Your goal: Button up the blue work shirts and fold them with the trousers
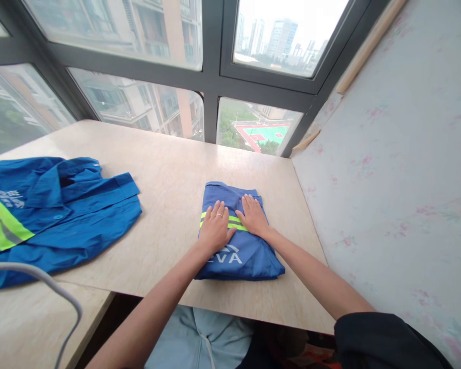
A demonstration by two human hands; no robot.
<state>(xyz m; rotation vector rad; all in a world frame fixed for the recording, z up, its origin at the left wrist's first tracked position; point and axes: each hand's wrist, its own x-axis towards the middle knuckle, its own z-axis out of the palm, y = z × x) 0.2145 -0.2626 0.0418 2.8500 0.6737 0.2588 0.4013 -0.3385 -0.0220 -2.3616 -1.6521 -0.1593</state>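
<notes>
A folded blue work jacket lies on the pale stone-look sill, with a yellow-green and grey reflective band across it and white lettering below the band. My left hand rests flat on its left part, fingers stretched out, a ring on one finger. On the right part of the same jacket my right hand also lies flat with its fingers extended. Both palms press on the cloth and cover some of the band and lettering. Further left, a second blue work jacket is spread out, its collar, button and reflective stripe showing.
The broad sill runs up to grey-framed windows. A wall with floral paper bounds the right side. A grey curved tube or cable crosses the lower left, above a lower tabletop.
</notes>
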